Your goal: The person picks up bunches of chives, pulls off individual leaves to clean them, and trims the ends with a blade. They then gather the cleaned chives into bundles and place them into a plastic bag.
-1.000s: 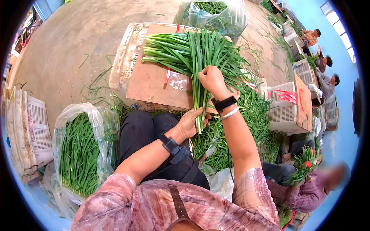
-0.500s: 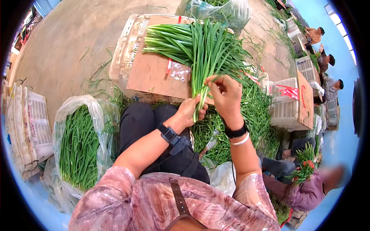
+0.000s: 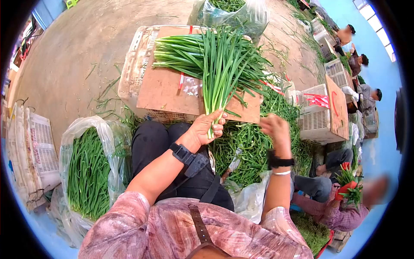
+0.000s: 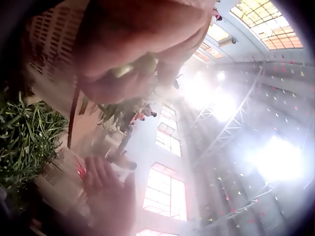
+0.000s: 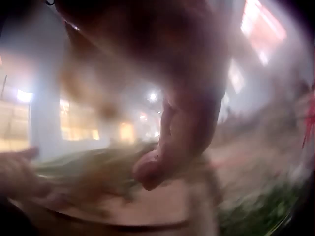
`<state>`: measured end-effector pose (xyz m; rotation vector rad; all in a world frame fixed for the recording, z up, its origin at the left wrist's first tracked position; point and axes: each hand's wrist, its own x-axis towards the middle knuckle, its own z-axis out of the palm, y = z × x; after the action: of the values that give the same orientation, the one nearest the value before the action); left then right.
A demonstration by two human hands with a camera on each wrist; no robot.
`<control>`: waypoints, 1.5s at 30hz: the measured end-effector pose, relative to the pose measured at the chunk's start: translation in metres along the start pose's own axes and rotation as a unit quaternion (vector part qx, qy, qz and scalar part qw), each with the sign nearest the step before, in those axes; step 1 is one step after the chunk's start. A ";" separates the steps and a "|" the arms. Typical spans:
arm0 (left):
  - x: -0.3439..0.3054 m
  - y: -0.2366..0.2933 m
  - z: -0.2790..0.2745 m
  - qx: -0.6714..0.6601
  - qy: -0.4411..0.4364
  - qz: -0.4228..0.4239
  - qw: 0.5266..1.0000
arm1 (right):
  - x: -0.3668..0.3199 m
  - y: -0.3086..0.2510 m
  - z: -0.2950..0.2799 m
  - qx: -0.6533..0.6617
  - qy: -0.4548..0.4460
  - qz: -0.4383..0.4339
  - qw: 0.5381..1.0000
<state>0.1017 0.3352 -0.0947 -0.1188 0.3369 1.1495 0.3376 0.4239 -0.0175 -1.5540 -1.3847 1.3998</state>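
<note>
In the head view my left hand [image 3: 206, 128] grips the pale lower ends of a bunch of long green stalks [image 3: 213, 82] at the board's near edge. The leafy part lies across a larger pile of stalks [image 3: 179, 49] on the brown board [image 3: 166, 93]. My right hand [image 3: 277, 131] is off to the right of the board, blurred, touching no stalks that I can make out. Its fingers look extended in the left wrist view [image 4: 108, 189]. Small loose leaf pieces [image 3: 233, 113] are near the bunch, at the board's near right.
Loose trimmed greens [image 3: 241, 144] are heaped below and right of the board, with a knife [image 3: 234, 164] among them. A plastic bag of greens [image 3: 88, 172] stands left of my legs. Another bag [image 3: 258, 17] is behind the board. Crates [image 3: 314, 127] and a seated person [image 3: 345, 211] are on the right.
My right hand has come away from the bunch and moved right and down. My left hand still grips the stalk ends, and loose leaf pieces now show beside the bunch.
</note>
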 end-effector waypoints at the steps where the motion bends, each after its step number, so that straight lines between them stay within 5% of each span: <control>1: -0.005 0.000 0.007 0.024 0.010 0.005 1.000 | -0.002 0.004 0.019 0.044 -0.115 0.045 0.991; 3: -0.014 -0.001 0.022 0.075 0.026 0.012 0.997 | 0.000 0.018 0.054 0.220 -0.339 0.079 0.911; 7: -0.043 -0.011 0.037 0.094 -0.046 -0.049 0.993 | 0.034 0.034 0.117 0.400 -0.404 0.030 0.822; 9: -0.053 -0.017 0.031 0.126 -0.075 -0.058 0.987 | 0.018 -0.004 0.128 0.441 -0.434 0.048 0.784; 13: -0.054 -0.003 0.028 0.298 -0.061 -0.010 0.952 | 0.005 -0.035 0.132 0.399 -0.349 0.006 0.848; 19: -0.055 0.059 0.083 0.518 -0.115 0.135 0.836 | 0.016 -0.097 0.138 0.358 -0.342 -0.102 0.863; 21: -0.050 0.077 0.088 0.500 -0.107 0.167 0.843 | 0.021 -0.112 0.140 0.332 -0.347 -0.123 0.868; 25: -0.041 0.078 0.062 0.367 -0.109 0.037 0.923 | 0.042 -0.110 0.155 0.318 -0.369 -0.109 0.867; 30: -0.022 0.053 0.028 0.161 -0.147 0.015 0.976 | 0.081 -0.061 0.160 0.289 -0.446 0.054 0.845; 31: -0.017 0.046 0.020 0.124 -0.147 0.009 0.981 | 0.088 -0.046 0.162 0.335 -0.426 0.117 0.832; 35: -0.002 0.032 -0.002 -0.001 -0.169 -0.006 0.986 | 0.088 -0.019 0.159 0.291 -0.289 0.139 0.901; 38: -0.002 0.030 -0.001 -0.036 -0.173 -0.013 0.984 | 0.088 -0.018 0.138 0.259 -0.294 0.122 0.912; 39: -0.002 0.030 0.000 -0.046 -0.176 -0.015 0.983 | 0.085 -0.024 0.129 0.190 -0.219 0.154 0.945; 41: 0.001 0.029 -0.004 -0.073 -0.191 -0.026 0.979 | 0.075 -0.038 0.109 0.042 -0.207 0.076 0.974; 42: 0.001 0.029 -0.006 -0.083 -0.194 -0.031 0.977 | 0.082 -0.035 0.099 -0.068 -0.199 -0.014 0.978; 43: 0.002 0.029 -0.008 -0.093 -0.195 -0.037 0.976 | 0.082 -0.027 0.094 -0.240 -0.067 -0.199 0.948; 45: 0.003 0.027 -0.009 -0.081 -0.179 -0.034 0.980 | 0.057 -0.048 0.095 -0.214 -0.029 -0.290 0.933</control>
<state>0.0760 0.3467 -0.1023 -0.0634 -0.0802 1.1056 0.2269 0.4716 -0.0135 -1.1877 -2.0726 0.8195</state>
